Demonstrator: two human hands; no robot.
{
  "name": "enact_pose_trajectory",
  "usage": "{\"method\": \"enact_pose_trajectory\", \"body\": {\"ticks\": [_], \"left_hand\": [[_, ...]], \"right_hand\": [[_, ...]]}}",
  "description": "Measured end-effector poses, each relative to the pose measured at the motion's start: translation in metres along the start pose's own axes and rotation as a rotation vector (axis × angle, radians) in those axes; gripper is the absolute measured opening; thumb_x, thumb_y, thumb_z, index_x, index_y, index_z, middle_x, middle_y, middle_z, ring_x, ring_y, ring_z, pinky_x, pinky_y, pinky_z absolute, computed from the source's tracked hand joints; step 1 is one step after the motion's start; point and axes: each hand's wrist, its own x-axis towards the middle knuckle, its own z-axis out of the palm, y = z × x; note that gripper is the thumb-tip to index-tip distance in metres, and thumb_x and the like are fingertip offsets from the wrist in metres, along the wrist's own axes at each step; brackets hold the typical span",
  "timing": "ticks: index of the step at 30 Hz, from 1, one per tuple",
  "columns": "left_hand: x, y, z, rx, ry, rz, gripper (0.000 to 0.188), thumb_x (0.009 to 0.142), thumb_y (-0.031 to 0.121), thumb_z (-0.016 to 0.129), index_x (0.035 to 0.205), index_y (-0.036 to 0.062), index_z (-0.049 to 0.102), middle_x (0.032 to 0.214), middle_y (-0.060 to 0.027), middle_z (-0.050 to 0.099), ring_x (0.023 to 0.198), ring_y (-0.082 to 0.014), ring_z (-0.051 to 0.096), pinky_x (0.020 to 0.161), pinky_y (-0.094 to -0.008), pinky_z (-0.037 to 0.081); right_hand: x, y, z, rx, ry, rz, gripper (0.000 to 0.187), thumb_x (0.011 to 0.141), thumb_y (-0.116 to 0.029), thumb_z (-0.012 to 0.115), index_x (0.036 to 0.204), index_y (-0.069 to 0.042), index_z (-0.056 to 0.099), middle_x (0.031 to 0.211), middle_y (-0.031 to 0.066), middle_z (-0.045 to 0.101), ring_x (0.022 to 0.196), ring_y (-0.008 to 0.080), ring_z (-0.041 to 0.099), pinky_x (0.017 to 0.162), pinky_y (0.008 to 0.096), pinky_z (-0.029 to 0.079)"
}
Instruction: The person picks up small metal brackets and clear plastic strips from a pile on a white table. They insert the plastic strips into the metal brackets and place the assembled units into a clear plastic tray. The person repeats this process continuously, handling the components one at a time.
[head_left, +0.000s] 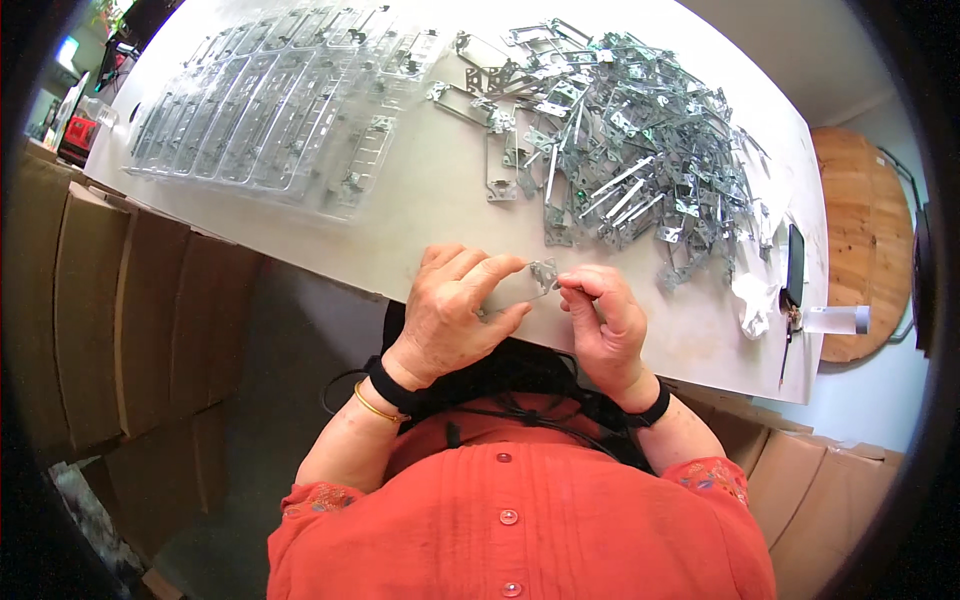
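Just over the table's near edge, a small thin metal bracket spans the gap between my two hands. My left hand curls around its left side, thumb and index finger at its edges. My right hand pinches at its right end, the thumb against the index finger; the fingertips hide whether a smaller part is there too. Beyond my hands lies a large heap of similar metal brackets, with a few loose ones at its left side. To the left, clear plastic trays hold rows of metal pieces in long slots.
The white table has its front edge close to my body. At right lie a crumpled white tissue, a dark phone-like object and a clear cylinder. Cardboard boxes stand at left, and a round wooden board at right.
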Motion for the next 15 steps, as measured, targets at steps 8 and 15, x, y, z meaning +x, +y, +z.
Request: {"method": "enact_pose_trajectory", "body": {"ticks": [8,15], "left_hand": [[-0.0005,0.0008,-0.0010,0.005,-0.022,-0.007,0.048,0.075,0.020,0.093,0.120,0.0133,0.077,0.085,-0.0031,0.065,0.081,-0.0254,0.063,0.085,-0.0405,0.047],[-0.0015,0.0011,-0.0011,0.010,-0.033,-0.014,0.045,0.077,0.023,0.092,0.119,0.0143,0.077,0.088,-0.0039,0.066,0.086,-0.0269,0.064,0.087,-0.0413,0.048]], "right_hand": [[-0.0027,0.0016,-0.0008,0.002,0.040,-0.044,0.019,0.098,0.003,0.079,0.114,-0.001,0.070,0.102,0.0132,0.071,0.085,0.0253,0.070,0.074,0.0332,0.057],[-0.0023,0.0010,-0.0008,0.002,0.031,-0.084,0.019,0.100,0.004,0.077,0.116,-0.001,0.069,0.105,0.0132,0.071,0.083,0.0223,0.069,0.073,0.0322,0.057]]}}
